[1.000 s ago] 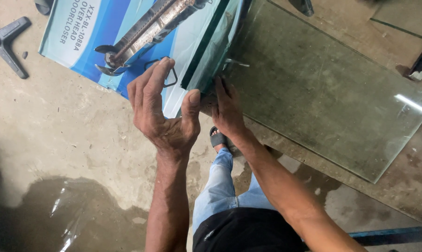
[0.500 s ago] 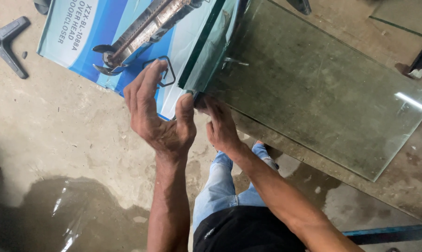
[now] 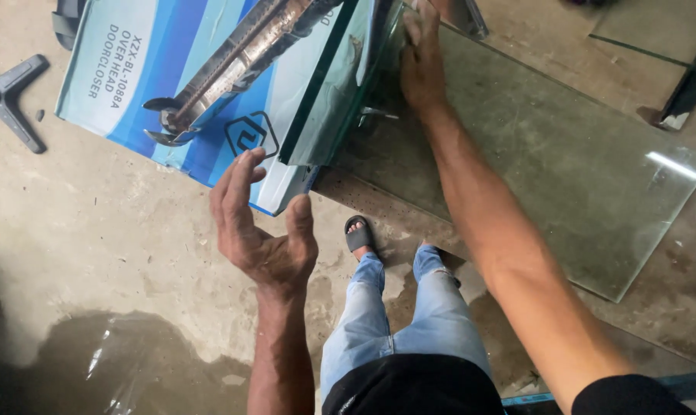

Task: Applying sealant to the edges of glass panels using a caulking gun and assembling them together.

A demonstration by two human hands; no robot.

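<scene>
Head view: left hand open, fingers spread near blue box; right hand flat on glass pane, fingertips cut off.

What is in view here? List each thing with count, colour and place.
cardboard box: one, blue and white, upper left on the floor
metal tool: one, grey, lying on the box
large glass pane: one, greenish, flat at right
smaller glass piece: one, greenish, beside the box
star-shaped metal base: one, dark, far left
concrete floor: grey, wet patch lower left
sandal: one, black, centre
left hand: open, just below the box edge
right hand: flat at the glass, top centre
</scene>
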